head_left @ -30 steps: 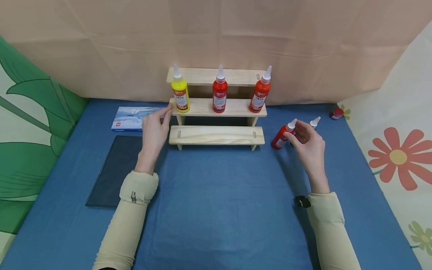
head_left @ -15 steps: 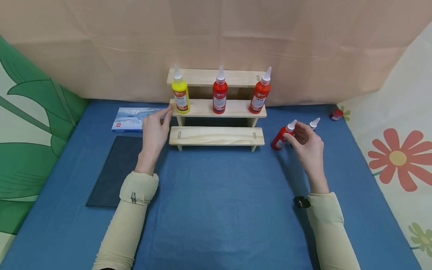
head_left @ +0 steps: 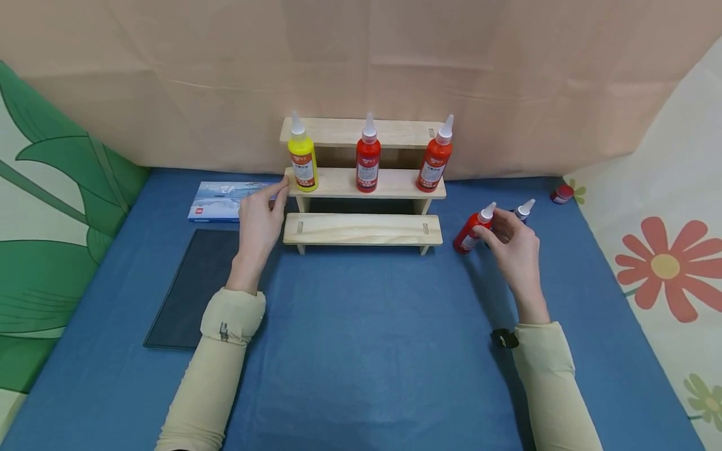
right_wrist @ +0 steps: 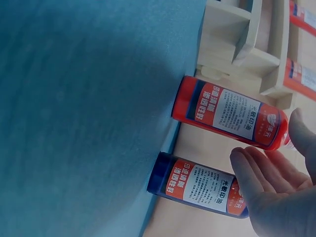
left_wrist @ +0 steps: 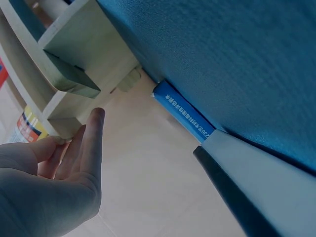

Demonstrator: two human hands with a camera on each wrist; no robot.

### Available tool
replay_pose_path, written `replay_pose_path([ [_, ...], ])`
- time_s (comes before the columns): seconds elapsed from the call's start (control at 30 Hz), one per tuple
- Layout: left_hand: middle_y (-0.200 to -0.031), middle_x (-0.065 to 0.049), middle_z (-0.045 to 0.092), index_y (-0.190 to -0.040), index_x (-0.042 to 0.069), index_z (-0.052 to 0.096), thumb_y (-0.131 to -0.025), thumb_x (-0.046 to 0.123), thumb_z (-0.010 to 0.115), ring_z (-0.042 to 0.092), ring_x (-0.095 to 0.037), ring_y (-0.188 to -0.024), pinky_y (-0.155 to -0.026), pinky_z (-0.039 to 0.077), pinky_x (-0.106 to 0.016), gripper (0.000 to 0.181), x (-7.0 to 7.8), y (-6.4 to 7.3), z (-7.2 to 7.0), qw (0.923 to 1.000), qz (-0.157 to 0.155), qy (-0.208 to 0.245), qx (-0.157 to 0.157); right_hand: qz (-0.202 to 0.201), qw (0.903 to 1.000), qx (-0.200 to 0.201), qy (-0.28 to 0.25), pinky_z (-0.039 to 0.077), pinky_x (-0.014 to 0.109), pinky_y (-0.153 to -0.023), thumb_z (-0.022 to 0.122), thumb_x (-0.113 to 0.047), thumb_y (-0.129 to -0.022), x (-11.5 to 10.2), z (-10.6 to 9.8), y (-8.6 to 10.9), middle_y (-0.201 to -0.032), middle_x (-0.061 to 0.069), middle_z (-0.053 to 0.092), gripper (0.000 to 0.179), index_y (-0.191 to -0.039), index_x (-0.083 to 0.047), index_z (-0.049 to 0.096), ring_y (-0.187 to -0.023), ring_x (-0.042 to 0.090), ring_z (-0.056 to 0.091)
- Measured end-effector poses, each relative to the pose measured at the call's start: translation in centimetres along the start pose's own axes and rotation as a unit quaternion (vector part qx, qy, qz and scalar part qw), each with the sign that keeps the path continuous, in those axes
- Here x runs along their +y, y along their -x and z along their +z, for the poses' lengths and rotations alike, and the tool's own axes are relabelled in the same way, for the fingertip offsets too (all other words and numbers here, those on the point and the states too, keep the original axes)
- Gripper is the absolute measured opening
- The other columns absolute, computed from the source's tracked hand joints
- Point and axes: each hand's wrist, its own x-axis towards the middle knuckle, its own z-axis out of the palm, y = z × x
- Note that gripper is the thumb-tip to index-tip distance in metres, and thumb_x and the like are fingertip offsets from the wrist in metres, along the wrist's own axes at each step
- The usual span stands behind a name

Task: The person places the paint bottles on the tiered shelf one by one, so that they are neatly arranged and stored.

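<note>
My left hand [head_left: 261,216] pinches the left end of the middle step of a three-step wooden stand [head_left: 363,228]; the left wrist view shows thumb and fingers at that corner. On the middle step stand a yellow ink bottle [head_left: 303,160] and two red ones, one in the centre [head_left: 368,164] and one at the right [head_left: 434,164]. To the right of the stand, my right hand [head_left: 514,247] holds another red ink bottle [right_wrist: 229,114] near its neck, its base on the cloth. Beside it a dark blue ink bottle [right_wrist: 197,185] stands upright, partly hidden by my fingers in the head view.
At the left lie a blue-and-white box [head_left: 217,203] and a dark flat tablet-like panel [head_left: 192,294], partly behind my left arm. A small red-lidded jar [head_left: 561,193] sits at the far right. Blue cloth [head_left: 372,351] covers the table; a beige curtain [head_left: 225,81] hangs behind the stand.
My right hand has shifted very slightly left, and a bit more of the blue bottle shows behind it. The left hand keeps its hold; the bottles stay where they were.
</note>
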Motion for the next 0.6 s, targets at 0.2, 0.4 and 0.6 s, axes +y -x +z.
replay_pose_path([
  [0.2, -0.133, -0.021, 0.071, -0.14, 0.001, 0.07, -0.111, 0.013, 0.062, 0.075, -0.039, -0.107, -0.083, 0.06, -0.052, 0.032, 0.03, 0.09, 0.07, 1.0, -0.004, -0.003, -0.003, 0.005, 1.0, -0.008, -0.003, 0.049, 0.054, -0.108, 0.077, -0.025, -0.102, 0.14, 0.05, -0.06, -0.144, 0.022, 0.065, 0.061, -0.154, -0.002, 0.056, -0.13, 0.038, 0.064],
  [0.4, -0.134, -0.021, 0.071, -0.14, 0.002, 0.07, -0.111, 0.014, 0.063, 0.074, -0.039, -0.111, -0.09, 0.06, -0.053, 0.033, 0.01, 0.07, 0.07, 0.9999, -0.01, -0.004, -0.005, 0.003, 0.9999, -0.014, -0.003, 0.049, 0.054, -0.109, 0.076, -0.026, -0.102, 0.19, 0.06, -0.22, -0.144, 0.022, 0.064, 0.06, -0.154, -0.002, 0.056, -0.13, 0.038, 0.064],
  [0.6, -0.133, -0.021, 0.071, -0.14, 0.001, 0.07, -0.111, 0.014, 0.063, 0.074, -0.039, -0.112, -0.092, 0.059, -0.054, 0.032, 0.03, 0.02, 0.0, 1.0, -0.008, -0.003, -0.003, 0.003, 0.9997, -0.024, 0.001, 0.049, 0.056, -0.109, 0.075, -0.025, -0.103, 0.06, 0.08, -0.41, -0.143, 0.023, 0.065, 0.057, -0.151, -0.001, 0.058, -0.13, 0.04, 0.064],
])
